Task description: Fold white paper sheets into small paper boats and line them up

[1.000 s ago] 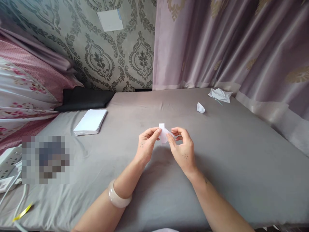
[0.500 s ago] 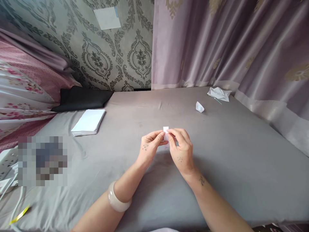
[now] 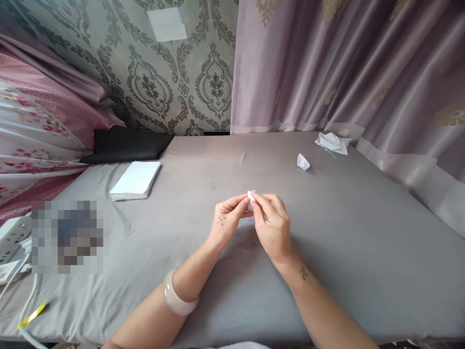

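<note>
White paper sits between both hands' fingers, apparently pinched.

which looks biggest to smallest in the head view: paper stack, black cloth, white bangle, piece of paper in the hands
1. black cloth
2. paper stack
3. white bangle
4. piece of paper, partly hidden by the fingers

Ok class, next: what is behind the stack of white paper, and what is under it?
Behind the paper stack lies a black cloth. The stack rests on a grey sheet; the patch directly beneath is covered, so anything hidden there cannot be seen.
</note>
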Tool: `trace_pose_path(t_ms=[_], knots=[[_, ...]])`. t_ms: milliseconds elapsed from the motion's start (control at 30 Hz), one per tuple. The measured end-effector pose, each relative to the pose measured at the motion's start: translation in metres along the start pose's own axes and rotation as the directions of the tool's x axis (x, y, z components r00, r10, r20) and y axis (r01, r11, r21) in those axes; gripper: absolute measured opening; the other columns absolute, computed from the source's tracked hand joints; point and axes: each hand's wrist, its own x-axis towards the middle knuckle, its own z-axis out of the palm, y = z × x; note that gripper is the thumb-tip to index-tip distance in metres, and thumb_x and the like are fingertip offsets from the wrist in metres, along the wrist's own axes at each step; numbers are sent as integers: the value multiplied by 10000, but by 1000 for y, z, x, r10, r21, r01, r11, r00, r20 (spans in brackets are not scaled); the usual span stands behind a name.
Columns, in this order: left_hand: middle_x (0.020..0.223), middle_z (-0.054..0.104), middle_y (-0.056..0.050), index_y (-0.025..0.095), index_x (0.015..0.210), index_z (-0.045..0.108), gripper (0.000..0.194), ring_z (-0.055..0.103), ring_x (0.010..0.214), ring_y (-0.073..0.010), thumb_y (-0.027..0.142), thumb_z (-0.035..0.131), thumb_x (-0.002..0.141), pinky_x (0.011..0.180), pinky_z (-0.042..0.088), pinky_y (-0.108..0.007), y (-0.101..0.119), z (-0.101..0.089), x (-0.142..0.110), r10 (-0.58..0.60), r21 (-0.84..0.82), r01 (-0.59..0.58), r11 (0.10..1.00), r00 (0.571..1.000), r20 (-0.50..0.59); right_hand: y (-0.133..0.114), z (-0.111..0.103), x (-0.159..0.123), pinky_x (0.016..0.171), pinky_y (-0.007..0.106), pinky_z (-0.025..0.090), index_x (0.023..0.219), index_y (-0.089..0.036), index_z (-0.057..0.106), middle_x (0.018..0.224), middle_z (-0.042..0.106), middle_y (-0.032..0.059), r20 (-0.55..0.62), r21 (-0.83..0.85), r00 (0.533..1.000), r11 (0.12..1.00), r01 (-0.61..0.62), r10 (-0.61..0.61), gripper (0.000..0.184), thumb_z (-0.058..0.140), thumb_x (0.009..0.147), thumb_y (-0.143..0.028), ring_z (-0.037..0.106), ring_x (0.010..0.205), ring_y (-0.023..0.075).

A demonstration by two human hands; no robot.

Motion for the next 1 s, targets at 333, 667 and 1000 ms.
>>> trace_pose_path(t_ms=[333, 667, 1000], knots=[[947, 744, -71, 184, 1030, 753, 322, 680, 876, -219, 391, 704, 789, 801, 578, -362, 2, 1, -2, -4, 19, 3, 1000, 998, 61, -1, 0, 1, 767, 321, 538, 1048, -260, 683, 919, 650, 53, 1, 68, 997, 995, -76, 76, 214, 507, 929, -234, 623, 871, 173], [941, 749, -69, 175, 1017, 754, 300, 688, 889, -225, 376, 685, 806, 813, 570, -350, 0, 0, -2, -21, 36, 17, 999, 993, 113, -2, -4, 5, 696, 281, 522, 940, -232, 665, 889, 633, 52, 30, 83, 993, 989, -119, 117, 157, 509, 923, -234, 617, 818, 159], [940, 743, -79, 171, 1019, 757, 315, 677, 888, -225, 388, 686, 803, 790, 564, -335, -3, -2, 0, -32, 59, 25, 998, 993, 111, -3, -9, 8, 677, 266, 496, 895, -219, 653, 860, 634, 24, 117, 196, 973, 956, -220, 200, 113, 540, 904, -229, 590, 724, 128]])
